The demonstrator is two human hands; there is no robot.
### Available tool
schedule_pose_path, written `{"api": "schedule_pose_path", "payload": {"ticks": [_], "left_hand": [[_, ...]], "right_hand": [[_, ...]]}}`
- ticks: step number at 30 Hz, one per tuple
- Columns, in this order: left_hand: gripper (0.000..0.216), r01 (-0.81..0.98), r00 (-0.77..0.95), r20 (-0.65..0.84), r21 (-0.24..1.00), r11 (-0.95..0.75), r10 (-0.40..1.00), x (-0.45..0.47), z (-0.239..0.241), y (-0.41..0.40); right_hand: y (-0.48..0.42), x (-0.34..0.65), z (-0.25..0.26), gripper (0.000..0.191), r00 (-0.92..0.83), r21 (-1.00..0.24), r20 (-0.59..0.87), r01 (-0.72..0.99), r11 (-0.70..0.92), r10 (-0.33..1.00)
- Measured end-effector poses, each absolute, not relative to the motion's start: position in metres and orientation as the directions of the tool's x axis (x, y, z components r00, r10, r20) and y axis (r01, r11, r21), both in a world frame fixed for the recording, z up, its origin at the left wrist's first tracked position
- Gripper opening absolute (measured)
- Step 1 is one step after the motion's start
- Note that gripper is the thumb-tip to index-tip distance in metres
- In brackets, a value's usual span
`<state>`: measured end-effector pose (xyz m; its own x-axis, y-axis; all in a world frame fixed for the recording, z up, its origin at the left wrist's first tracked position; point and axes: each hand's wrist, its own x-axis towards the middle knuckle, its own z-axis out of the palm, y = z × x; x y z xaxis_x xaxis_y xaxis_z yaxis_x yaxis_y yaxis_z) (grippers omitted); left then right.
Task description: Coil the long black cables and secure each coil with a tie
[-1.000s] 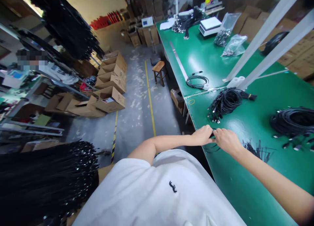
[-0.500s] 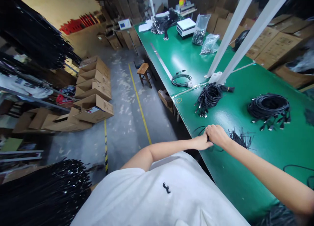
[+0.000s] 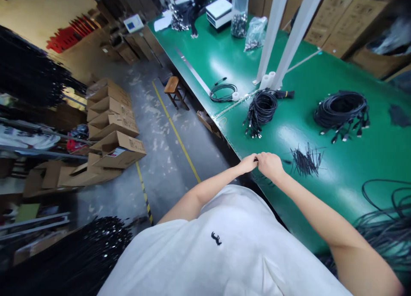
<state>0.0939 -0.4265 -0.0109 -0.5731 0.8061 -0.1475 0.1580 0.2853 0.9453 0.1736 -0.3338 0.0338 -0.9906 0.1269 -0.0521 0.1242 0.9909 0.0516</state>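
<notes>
My left hand [image 3: 248,163] and my right hand [image 3: 269,165] meet at the near edge of the green table [image 3: 337,159]. Both are closed, fingertips pinched together on a thin black cable whose loops trail just below them; most of it is hidden by the hands. A small heap of black twist ties [image 3: 305,159] lies just right of my right hand. A coiled black cable bundle [image 3: 260,109] lies farther back, and a bigger coil [image 3: 342,109] sits to its right.
Loose black cables [image 3: 388,227] spread at the table's right near edge. White posts [image 3: 282,34] rise from the table. Bags [image 3: 247,22], a scale [image 3: 218,11] and cables sit at the far end. Cardboard boxes [image 3: 112,124], a stool [image 3: 173,88] and cable racks [image 3: 73,261] line the aisle.
The view has swung right and down along the table. My hands stay pinched together at the table edge, now a little closer to my body.
</notes>
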Motion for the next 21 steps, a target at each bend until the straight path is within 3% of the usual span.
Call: {"api": "schedule_pose_path", "payload": {"ticks": [3, 6, 9, 12, 17, 19, 21], "left_hand": [[0.011, -0.213, -0.541, -0.253, 0.964, 0.16, 0.802, 0.11, -0.021, -0.43], [0.008, -0.575, -0.553, -0.33, 0.816, -0.063, 0.765, 0.121, -0.023, -0.442], [0.015, -0.549, -0.631, -0.321, 0.828, -0.114, 0.707, 0.128, -0.022, -0.452], [0.027, -0.456, -0.676, -0.259, 0.883, -0.114, 0.69, 0.134, -0.018, -0.453], [0.03, -0.522, -0.67, -0.241, 0.826, -0.215, 0.702, 0.133, 0.007, -0.449], [0.025, -0.592, -0.648, -0.293, 0.774, -0.223, 0.703, 0.127, 0.019, -0.451], [0.025, -0.665, -0.603, -0.358, 0.718, -0.202, 0.713, 0.119, 0.028, -0.455]], "right_hand": [[-0.345, 0.181, 0.019, 0.031, -0.952, -0.053, -0.019, 0.305, 0.951, 0.305], [-0.354, 0.191, 0.018, 0.033, -0.914, -0.223, -0.02, 0.4, 0.889, 0.406], [-0.357, 0.202, 0.022, 0.035, -0.917, -0.409, -0.041, 0.378, 0.83, 0.398], [-0.355, 0.214, 0.025, 0.036, -0.926, -0.553, 0.034, 0.295, 0.779, 0.375], [-0.341, 0.237, 0.035, 0.035, -0.921, -0.482, 0.224, 0.179, 0.858, 0.318], [-0.33, 0.244, 0.041, 0.034, -0.866, -0.521, 0.291, 0.213, 0.827, 0.407], [-0.317, 0.247, 0.043, 0.035, -0.766, -0.65, 0.309, 0.263, 0.713, 0.564]]}}
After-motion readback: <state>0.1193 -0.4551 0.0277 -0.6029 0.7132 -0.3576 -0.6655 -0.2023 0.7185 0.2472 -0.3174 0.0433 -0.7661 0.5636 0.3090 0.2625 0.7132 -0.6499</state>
